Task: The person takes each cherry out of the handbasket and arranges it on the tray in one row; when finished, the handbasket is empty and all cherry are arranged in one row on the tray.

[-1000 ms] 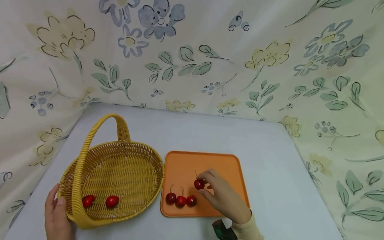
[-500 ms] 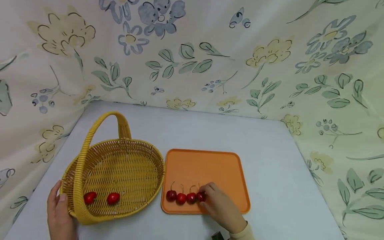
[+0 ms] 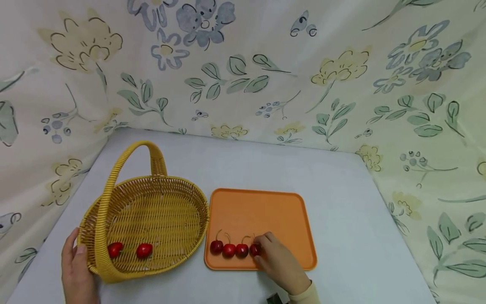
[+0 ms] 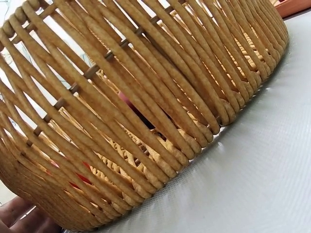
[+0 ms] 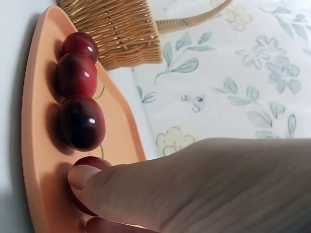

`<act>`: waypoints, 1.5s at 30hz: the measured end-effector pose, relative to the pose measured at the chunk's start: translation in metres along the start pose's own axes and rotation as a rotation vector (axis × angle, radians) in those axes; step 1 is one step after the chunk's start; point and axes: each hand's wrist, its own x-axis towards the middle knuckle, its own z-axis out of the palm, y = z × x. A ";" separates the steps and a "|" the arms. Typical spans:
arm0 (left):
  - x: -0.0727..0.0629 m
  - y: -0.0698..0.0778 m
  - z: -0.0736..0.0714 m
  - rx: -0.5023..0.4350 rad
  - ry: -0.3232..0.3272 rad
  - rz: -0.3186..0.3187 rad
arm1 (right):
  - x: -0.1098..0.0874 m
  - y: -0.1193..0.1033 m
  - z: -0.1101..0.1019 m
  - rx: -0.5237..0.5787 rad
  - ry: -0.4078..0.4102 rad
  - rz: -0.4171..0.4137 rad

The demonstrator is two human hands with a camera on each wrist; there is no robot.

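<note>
My right hand pinches a dark red cherry between thumb and fingers, low over the orange tray. To its left, along the tray's near edge, three more cherries stand in a row with stems up: a dark one, a brighter red one and another dark one. My left hand rests against the outer left side of the yellow wicker basket, its fingers at the wall. Inside lie two red fruits, one with green at its end and one rounder.
The basket's tall arched handle rises over its left part. Its right rim sits right beside the tray's left edge. A white table top surrounds both, with a floral cloth hanging behind.
My right hand has lowered the cherry from above the tray to the right end of the row. The left hand stays at the basket.
</note>
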 end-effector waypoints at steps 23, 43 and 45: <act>-0.001 0.001 -0.001 0.091 0.032 -0.043 | 0.098 -0.109 -0.074 -0.309 -0.065 -0.580; 0.001 -0.003 -0.001 0.062 0.007 0.007 | 0.188 -0.214 0.039 -0.500 -0.604 -0.653; 0.001 -0.003 -0.001 0.053 0.002 0.017 | 0.187 -0.215 0.043 -0.508 -0.614 -0.673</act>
